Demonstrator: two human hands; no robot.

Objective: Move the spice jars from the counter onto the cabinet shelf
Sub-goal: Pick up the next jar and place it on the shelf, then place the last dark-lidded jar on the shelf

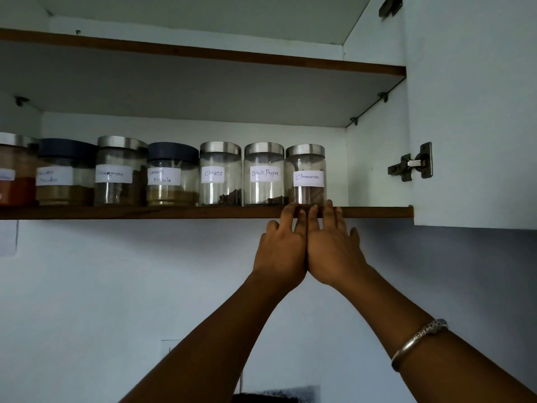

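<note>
Head view | left hand (280, 248), right hand (334, 245): spread, empty | Cinnamon jar (305, 174) base hidden by fingertips (329, 205)

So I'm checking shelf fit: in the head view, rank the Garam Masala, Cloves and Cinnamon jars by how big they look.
1. Garam Masala jar, widest.
2. Cloves jar and Cinnamon jar look alike; I can't rank them.

Both the left hand (280, 248) and right hand (332, 245), holding nothing, touch the shelf (174, 212) edge below the Cinnamon jar (306, 174).
</note>
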